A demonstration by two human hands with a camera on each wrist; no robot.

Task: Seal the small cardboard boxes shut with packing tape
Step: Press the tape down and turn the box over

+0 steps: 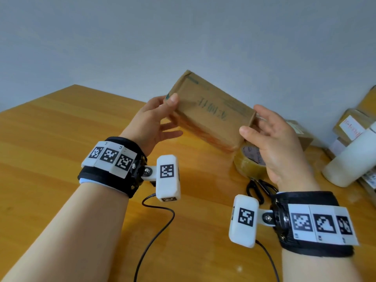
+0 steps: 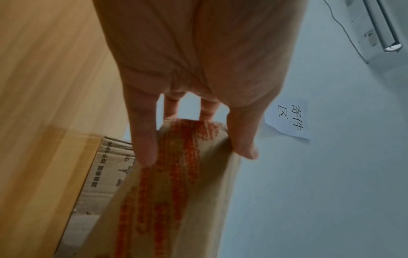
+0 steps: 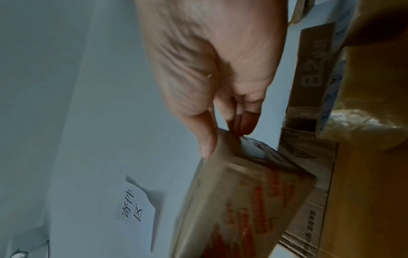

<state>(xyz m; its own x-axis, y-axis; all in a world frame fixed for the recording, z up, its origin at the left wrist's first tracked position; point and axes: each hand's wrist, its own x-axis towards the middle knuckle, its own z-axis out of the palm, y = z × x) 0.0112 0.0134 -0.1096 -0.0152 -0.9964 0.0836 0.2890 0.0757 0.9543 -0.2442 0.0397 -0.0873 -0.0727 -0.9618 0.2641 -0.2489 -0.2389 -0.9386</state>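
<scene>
The roll of packing tape is partly hidden behind the right hand. Scissors, just beside that roll, show their handles only. Parcels beyond the roll are cut off by the frame edge. In the right wrist view, the held cardboard box is motion-blurred, red print illegible.

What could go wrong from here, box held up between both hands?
1. The box is tilted in the air, held only at its two ends by the left hand and right hand; the fingertip hold could slip and drop it.
2. The tape roll and scissors lie right under the box; a drop or a low turn could knock them.
3. Both hands are busy, so reaching for tape means a one-handed hold.
</scene>
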